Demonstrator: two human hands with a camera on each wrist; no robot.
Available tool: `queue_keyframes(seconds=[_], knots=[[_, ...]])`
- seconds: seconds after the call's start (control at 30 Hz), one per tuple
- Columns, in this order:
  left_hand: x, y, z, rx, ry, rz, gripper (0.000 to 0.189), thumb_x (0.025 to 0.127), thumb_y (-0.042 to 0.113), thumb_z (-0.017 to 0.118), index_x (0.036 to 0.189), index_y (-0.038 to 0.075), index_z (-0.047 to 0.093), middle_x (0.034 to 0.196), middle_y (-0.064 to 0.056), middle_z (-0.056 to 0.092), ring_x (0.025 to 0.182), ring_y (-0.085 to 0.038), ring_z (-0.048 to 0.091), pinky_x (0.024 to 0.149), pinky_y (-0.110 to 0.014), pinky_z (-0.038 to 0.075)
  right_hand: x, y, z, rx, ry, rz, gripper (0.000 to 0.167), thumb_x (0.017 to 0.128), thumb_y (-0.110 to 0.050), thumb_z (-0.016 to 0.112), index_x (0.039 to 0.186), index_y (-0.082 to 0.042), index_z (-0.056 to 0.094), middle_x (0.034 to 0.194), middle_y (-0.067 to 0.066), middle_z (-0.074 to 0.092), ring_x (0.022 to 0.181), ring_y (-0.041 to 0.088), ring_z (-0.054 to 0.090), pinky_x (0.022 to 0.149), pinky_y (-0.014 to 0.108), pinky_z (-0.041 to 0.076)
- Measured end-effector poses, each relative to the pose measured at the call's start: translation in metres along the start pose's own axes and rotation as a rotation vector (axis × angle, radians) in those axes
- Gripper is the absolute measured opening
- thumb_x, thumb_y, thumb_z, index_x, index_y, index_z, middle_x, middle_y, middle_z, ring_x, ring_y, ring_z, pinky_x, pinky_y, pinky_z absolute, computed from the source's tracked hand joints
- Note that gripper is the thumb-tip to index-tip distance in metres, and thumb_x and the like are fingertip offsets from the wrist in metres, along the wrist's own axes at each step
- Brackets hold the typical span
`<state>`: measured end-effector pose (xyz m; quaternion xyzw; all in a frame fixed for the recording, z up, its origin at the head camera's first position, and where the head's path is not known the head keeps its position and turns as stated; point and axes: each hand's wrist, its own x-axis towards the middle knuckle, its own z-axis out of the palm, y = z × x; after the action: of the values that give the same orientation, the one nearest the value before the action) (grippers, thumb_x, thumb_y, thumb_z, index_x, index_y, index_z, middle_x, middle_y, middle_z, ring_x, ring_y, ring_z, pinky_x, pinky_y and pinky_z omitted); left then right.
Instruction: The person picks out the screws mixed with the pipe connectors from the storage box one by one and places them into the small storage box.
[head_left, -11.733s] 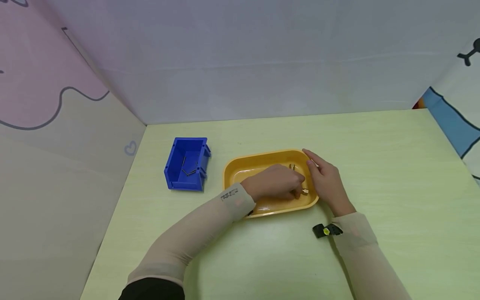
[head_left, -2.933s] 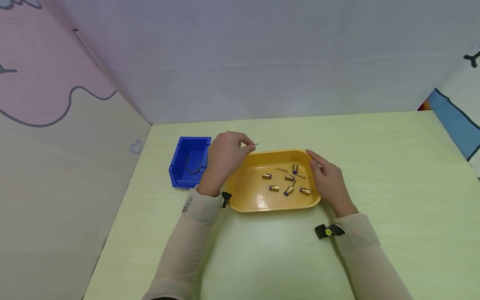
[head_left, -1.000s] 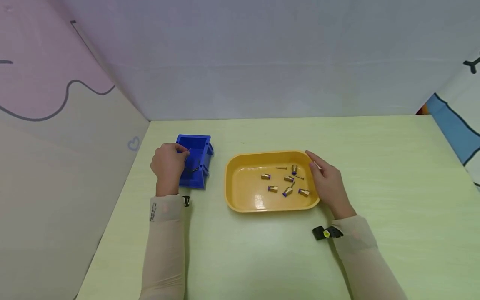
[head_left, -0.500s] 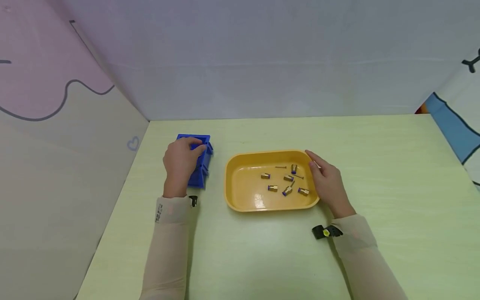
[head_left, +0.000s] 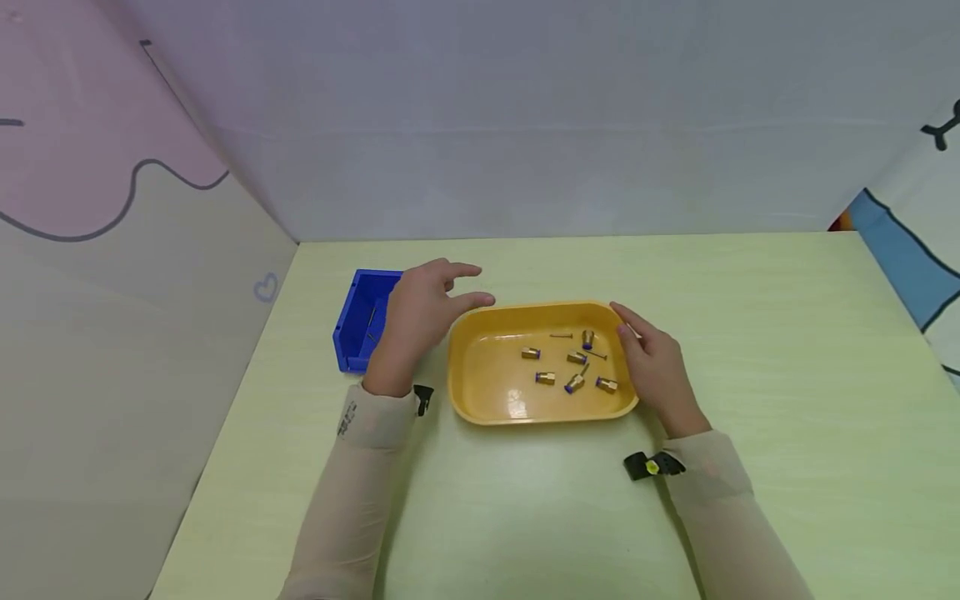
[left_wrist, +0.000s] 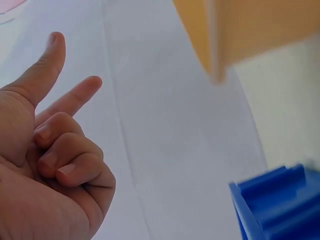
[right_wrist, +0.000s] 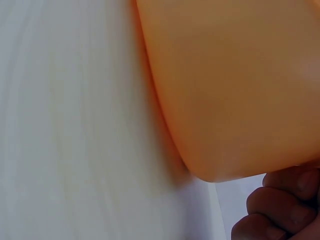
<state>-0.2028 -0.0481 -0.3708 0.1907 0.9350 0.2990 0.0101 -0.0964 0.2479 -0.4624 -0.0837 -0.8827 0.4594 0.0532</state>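
My left hand [head_left: 422, 312] is over the right side of the blue bin [head_left: 348, 329], near the far left corner of the yellow tray [head_left: 486, 385]. Its thumb and index finger are spread apart with nothing between them; in the left wrist view the other fingers [left_wrist: 82, 167] are curled in. My right hand [head_left: 660, 375] holds the tray's right end at the rim, its curled fingers [right_wrist: 282, 202] against the outer wall. Several brass fittings [head_left: 546, 378] with blue collars lie in the tray's right half, among a few thin screws [head_left: 561, 336]. More screws [head_left: 372, 317] show in the bin, partly hidden.
Bin and tray stand apart on a pale green table [head_left: 525, 508], bin left, tray centre. A grey-white wall sheet [head_left: 525, 125] rises behind the table's far edge, and a printed panel [head_left: 150, 333] borders its left side.
My left hand carried a screw from the tray to the bin and let it go. Since then it has moved right, thumb and index parting. The right hand stays at the tray.
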Motion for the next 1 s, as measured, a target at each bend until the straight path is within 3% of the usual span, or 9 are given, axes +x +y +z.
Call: queue_keyframes(seconds=[0.23,0.37,0.47,0.57,0.83,1.0], knots=[[0.004,0.033,0.011,0.038,-0.131,0.09,0.058,0.081,0.053,0.076,0.133,0.028,0.066,0.116,0.004,0.067,0.099,-0.017,0.062,0.07,-0.031,0.049,0.001,0.0,0.0,-0.002,-0.004,0.0,0.044,0.108,-0.033,0.04,0.15,-0.02,0.048,0.1,0.016,0.064,0.056,0.016,0.041,0.052,0.025,0.038],[0.004,0.042,0.019,0.05,-0.16,0.145,0.061,0.081,0.055,0.076,0.135,0.028,0.064,0.108,0.005,0.066,0.091,-0.014,0.058,0.068,-0.029,0.048,0.0,0.0,0.001,0.0,-0.005,0.002,0.044,0.108,-0.033,0.04,0.15,-0.02,0.048,0.099,0.018,0.064,0.056,0.017,0.041,0.052,0.025,0.038],[0.006,0.048,0.026,0.035,-0.18,0.202,0.062,0.081,0.054,0.076,0.136,0.029,0.063,0.105,0.006,0.065,0.087,-0.013,0.056,0.068,-0.029,0.046,0.0,0.0,0.0,0.0,-0.005,0.0,0.044,0.108,-0.033,0.04,0.15,-0.019,0.048,0.111,0.019,0.065,0.057,0.017,0.042,0.052,0.025,0.038],[0.009,0.051,0.033,0.034,-0.207,0.246,0.061,0.082,0.054,0.075,0.138,0.033,0.061,0.101,0.005,0.064,0.083,-0.013,0.054,0.067,-0.029,0.045,0.0,0.0,0.0,-0.001,-0.002,-0.005,0.044,0.108,-0.033,0.04,0.15,-0.019,0.048,0.123,0.018,0.064,0.058,0.017,0.043,0.052,0.025,0.039],[0.018,0.047,0.058,0.022,-0.363,0.254,0.066,0.082,0.058,0.073,0.143,0.04,0.054,0.106,0.0,0.062,0.08,-0.014,0.053,0.069,-0.031,0.045,0.001,0.001,0.003,-0.017,0.003,-0.004,0.044,0.108,-0.033,0.04,0.149,-0.018,0.049,0.111,0.018,0.066,0.061,0.02,0.046,0.055,0.025,0.04],[0.018,0.038,0.078,0.043,-0.416,0.243,0.066,0.082,0.052,0.077,0.142,0.036,0.056,0.092,0.001,0.058,0.074,-0.015,0.05,0.065,-0.029,0.042,-0.001,0.0,0.004,-0.012,0.001,-0.012,0.044,0.108,-0.032,0.041,0.149,-0.018,0.049,0.106,0.017,0.065,0.062,0.02,0.047,0.055,0.024,0.04]])
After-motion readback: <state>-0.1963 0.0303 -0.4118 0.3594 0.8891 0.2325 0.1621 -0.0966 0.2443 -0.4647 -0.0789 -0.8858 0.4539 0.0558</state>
